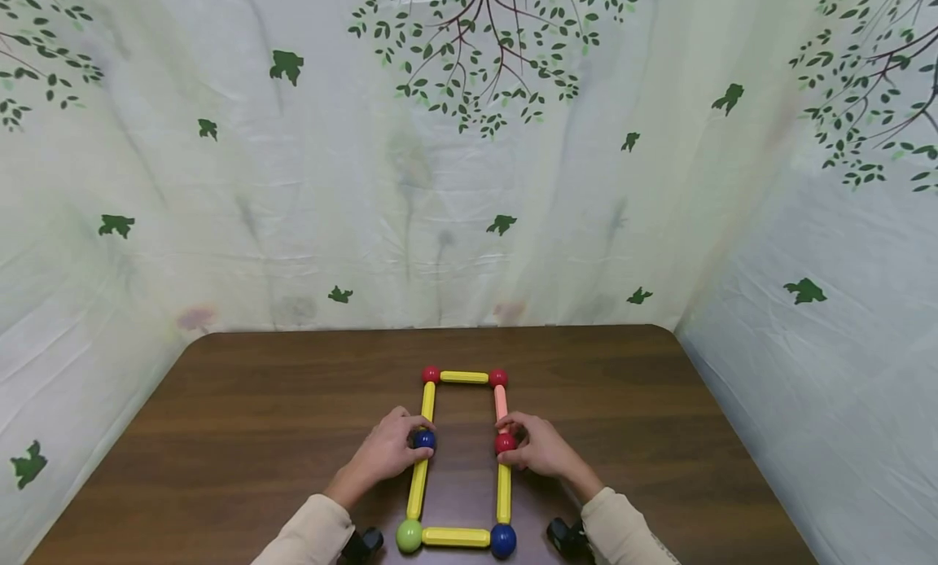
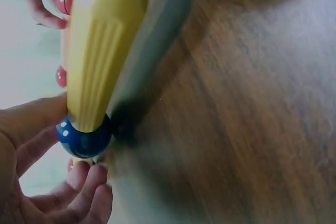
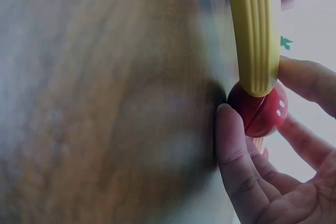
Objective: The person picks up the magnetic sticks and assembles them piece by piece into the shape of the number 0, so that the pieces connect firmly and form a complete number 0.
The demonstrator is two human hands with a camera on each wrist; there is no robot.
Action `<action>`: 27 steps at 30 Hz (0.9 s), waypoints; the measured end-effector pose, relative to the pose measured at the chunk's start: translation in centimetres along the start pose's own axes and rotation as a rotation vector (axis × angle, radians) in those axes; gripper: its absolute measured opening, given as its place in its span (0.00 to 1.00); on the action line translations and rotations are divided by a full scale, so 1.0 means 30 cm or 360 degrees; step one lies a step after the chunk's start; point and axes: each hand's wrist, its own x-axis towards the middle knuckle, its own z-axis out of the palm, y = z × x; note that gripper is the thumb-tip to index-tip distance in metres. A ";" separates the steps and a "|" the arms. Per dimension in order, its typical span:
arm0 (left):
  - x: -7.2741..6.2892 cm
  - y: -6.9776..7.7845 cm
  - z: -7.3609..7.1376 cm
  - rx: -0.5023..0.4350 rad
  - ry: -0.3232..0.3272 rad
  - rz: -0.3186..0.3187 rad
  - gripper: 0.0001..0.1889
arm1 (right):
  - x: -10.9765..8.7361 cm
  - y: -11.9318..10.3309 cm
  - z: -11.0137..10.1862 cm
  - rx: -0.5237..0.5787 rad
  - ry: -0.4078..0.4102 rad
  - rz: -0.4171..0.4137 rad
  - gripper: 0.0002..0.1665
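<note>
A rectangular frame of rods and balls lies on the table. On its left side, my left hand [image 1: 390,444] grips a blue ball [image 2: 84,139] between thumb and fingers, where two yellow rods meet. Opposite, my right hand [image 1: 541,447] pinches a red ball [image 3: 258,109] that joins a pink rod [image 1: 501,404] to a yellow rod [image 1: 504,496]. Two red balls and a yellow rod [image 1: 464,377] form the far end. The near end has a green ball [image 1: 409,536], a yellow rod [image 1: 457,537] and a larger-looking blue ball [image 1: 503,540].
The brown wooden table [image 1: 278,402] has rounded far corners. A pale curtain [image 1: 440,182] printed with leaves and branches surrounds it at the back and sides. Dark devices [image 1: 362,542] sit by both wrists, beside the cream sleeves.
</note>
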 end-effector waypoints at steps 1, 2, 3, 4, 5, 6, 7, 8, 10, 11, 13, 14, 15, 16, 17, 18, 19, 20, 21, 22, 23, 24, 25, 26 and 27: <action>0.002 -0.007 0.001 -0.0016 -0.0013 0.0009 0.15 | 0.000 -0.001 0.001 0.0002 -0.0002 -0.0003 0.27; 0.004 -0.013 0.003 -0.0035 -0.0025 0.0018 0.14 | 0.000 -0.002 0.002 0.0003 -0.0004 -0.0003 0.27; 0.007 -0.019 0.005 -0.0050 -0.0031 0.0032 0.14 | 0.000 -0.004 0.003 0.0003 -0.0004 -0.0003 0.27; 0.009 -0.024 0.004 -0.0062 -0.0036 0.0041 0.13 | 0.001 -0.004 0.003 -0.0002 -0.0004 0.0000 0.27; 0.011 -0.028 0.003 -0.0081 -0.0044 0.0040 0.13 | 0.002 -0.005 0.003 -0.0004 -0.0005 -0.0001 0.27; 0.011 -0.031 0.002 -0.0101 -0.0050 0.0029 0.13 | 0.003 -0.005 0.003 -0.0006 -0.0007 0.0000 0.27; 0.010 -0.034 0.001 -0.0113 -0.0046 0.0021 0.13 | 0.004 -0.005 0.003 -0.0010 -0.0007 0.0003 0.27; 0.009 -0.036 -0.001 -0.0120 -0.0041 0.0012 0.13 | 0.005 -0.006 0.002 -0.0016 -0.0008 0.0009 0.27; 0.005 -0.040 -0.004 -0.0145 -0.0038 -0.0015 0.12 | 0.008 -0.006 0.002 -0.0027 -0.0008 0.0015 0.26; 0.003 -0.042 -0.006 -0.0162 -0.0037 -0.0031 0.12 | 0.009 -0.006 0.002 -0.0028 -0.0009 0.0017 0.26; -0.001 -0.047 -0.007 -0.0188 -0.0033 -0.0062 0.12 | 0.011 -0.006 0.002 -0.0029 -0.0009 0.0022 0.26; -0.003 -0.050 -0.008 -0.0197 -0.0033 -0.0082 0.12 | 0.013 -0.006 0.003 -0.0027 -0.0010 0.0023 0.26; -0.006 -0.053 -0.008 -0.0210 -0.0033 -0.0103 0.11 | 0.015 -0.006 0.003 -0.0026 -0.0011 0.0022 0.26; -0.008 -0.056 -0.009 -0.0222 -0.0033 -0.0125 0.11 | 0.016 -0.006 0.004 -0.0024 -0.0010 0.0020 0.26; -0.010 -0.059 -0.010 -0.0234 -0.0036 -0.0144 0.11 | 0.018 -0.005 0.006 -0.0024 -0.0011 0.0011 0.26; -0.013 -0.062 -0.010 -0.0246 -0.0039 -0.0164 0.11 | 0.020 -0.004 0.007 -0.0026 -0.0010 0.0009 0.26; -0.016 -0.065 -0.011 -0.0263 -0.0040 -0.0187 0.11 | 0.021 -0.004 0.008 -0.0027 -0.0008 0.0006 0.26; -0.018 -0.068 -0.014 -0.0285 -0.0038 -0.0207 0.11 | 0.023 -0.003 0.009 -0.0030 -0.0007 0.0007 0.26; -0.021 -0.071 -0.016 -0.0305 -0.0037 -0.0222 0.11 | 0.025 -0.002 0.010 -0.0031 -0.0005 0.0006 0.26; -0.024 -0.074 -0.018 -0.0317 -0.0039 -0.0230 0.11 | 0.026 -0.001 0.011 -0.0031 -0.0004 0.0010 0.26; -0.025 -0.079 -0.020 -0.0329 -0.0039 -0.0236 0.11 | 0.026 -0.001 0.012 -0.0033 -0.0002 0.0012 0.26; -0.027 -0.082 -0.023 -0.0341 -0.0038 -0.0241 0.11 | 0.027 -0.002 0.012 -0.0030 0.0000 0.0020 0.26; -0.029 -0.086 -0.026 -0.0347 -0.0033 -0.0238 0.11 | 0.027 -0.002 0.012 -0.0027 0.0002 0.0020 0.26; -0.030 -0.090 -0.029 -0.0353 -0.0033 -0.0241 0.11 | 0.026 -0.003 0.012 -0.0025 0.0003 0.0017 0.25; -0.031 -0.094 -0.030 -0.0356 -0.0032 -0.0245 0.12 | 0.026 -0.003 0.012 -0.0022 0.0005 0.0013 0.25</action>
